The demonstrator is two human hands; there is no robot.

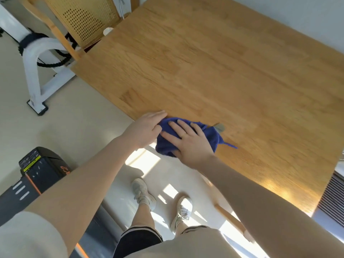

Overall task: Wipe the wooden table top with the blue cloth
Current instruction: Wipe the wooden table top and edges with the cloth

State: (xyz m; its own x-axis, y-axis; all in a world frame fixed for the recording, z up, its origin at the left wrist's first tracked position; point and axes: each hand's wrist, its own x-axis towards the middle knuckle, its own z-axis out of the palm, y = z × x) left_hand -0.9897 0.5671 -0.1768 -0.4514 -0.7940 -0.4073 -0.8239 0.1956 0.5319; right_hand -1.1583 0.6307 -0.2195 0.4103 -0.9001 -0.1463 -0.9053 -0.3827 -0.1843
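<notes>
A crumpled blue cloth (214, 135) lies at the near edge of the wooden table top (214, 62), partly hanging over that edge. My right hand (189, 141) lies flat on the cloth with fingers spread, pressing it down. My left hand (144, 129) rests at the table edge just left of the cloth, its fingers touching the cloth's left side. A small grey tag or object (219, 127) shows at the cloth's far right side.
A wooden chair with a perforated back (81, 19) stands at the table's far left end. A white frame with black rope (35, 58) stands on the floor to the left. A black box (39, 168) sits near my left arm. A radiator grille (333, 196) is at right.
</notes>
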